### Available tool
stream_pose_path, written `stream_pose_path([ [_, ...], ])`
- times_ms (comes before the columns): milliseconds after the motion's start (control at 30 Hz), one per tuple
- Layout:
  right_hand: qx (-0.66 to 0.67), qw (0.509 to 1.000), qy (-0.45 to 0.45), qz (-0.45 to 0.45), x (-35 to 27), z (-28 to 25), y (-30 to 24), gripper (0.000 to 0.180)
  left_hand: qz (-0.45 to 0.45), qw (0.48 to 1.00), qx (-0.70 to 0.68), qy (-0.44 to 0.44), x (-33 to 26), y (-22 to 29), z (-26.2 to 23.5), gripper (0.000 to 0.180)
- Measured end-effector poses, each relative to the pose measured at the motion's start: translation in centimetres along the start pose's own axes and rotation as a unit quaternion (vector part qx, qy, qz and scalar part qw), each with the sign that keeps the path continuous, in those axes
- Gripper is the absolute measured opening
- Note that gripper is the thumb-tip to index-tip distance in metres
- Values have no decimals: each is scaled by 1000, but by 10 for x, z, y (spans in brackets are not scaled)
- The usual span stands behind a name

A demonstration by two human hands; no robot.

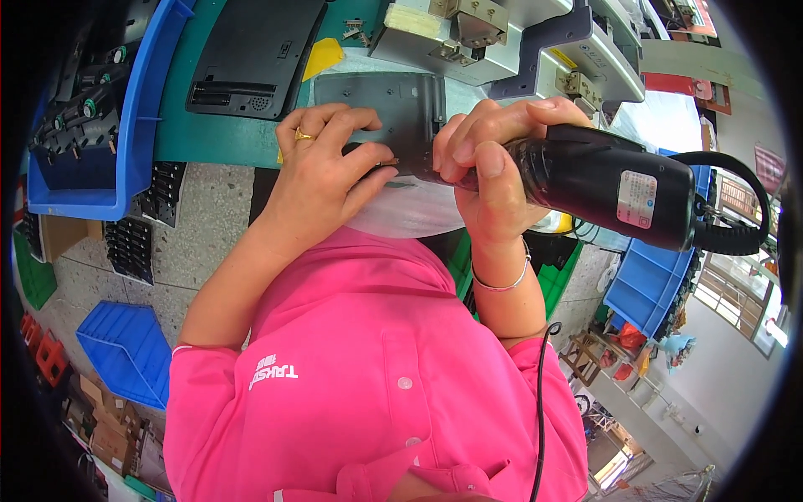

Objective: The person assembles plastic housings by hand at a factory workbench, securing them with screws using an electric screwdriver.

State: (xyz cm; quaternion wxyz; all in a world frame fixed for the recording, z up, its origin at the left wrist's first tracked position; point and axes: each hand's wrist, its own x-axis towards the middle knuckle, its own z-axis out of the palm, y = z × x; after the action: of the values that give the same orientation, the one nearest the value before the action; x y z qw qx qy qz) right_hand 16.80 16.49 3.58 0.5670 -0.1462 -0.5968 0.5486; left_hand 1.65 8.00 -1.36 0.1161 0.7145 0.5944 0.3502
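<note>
My right hand (pixel 489 163) grips a black electric screwdriver (pixel 602 184), held sideways with its tip pointing left toward my left hand. A black cord (pixel 736 201) loops off its rear end. My left hand (pixel 322 167), with a gold ring on one finger, pinches at the screwdriver's tip; what sits between the fingers is too small to tell. Both hands hover over a grey plastic panel (pixel 393 96) that lies on the green bench mat (pixel 209 134). My pink shirt fills the lower part of the view.
A black plastic housing (pixel 251 54) lies left of the panel. A blue bin (pixel 125 109) with black parts stands at far left. A grey fixture machine (pixel 519 42) stands behind the panel. More blue bins (pixel 644 284) sit below on the right and on the floor.
</note>
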Motion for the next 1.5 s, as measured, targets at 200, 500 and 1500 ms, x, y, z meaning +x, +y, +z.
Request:
stream_pose_path([
  [200,-90,992,-93,6,5,-3,7,40,5,1000,-2,29,1,-2,2,11],
  [500,-224,973,-63,13,0,15,9,28,15,1000,-1,25,5,3,-1,20],
  [1500,-133,932,238,-237,58,-101,-58,44,34,999,-5,-3,16,13,11,19],
])
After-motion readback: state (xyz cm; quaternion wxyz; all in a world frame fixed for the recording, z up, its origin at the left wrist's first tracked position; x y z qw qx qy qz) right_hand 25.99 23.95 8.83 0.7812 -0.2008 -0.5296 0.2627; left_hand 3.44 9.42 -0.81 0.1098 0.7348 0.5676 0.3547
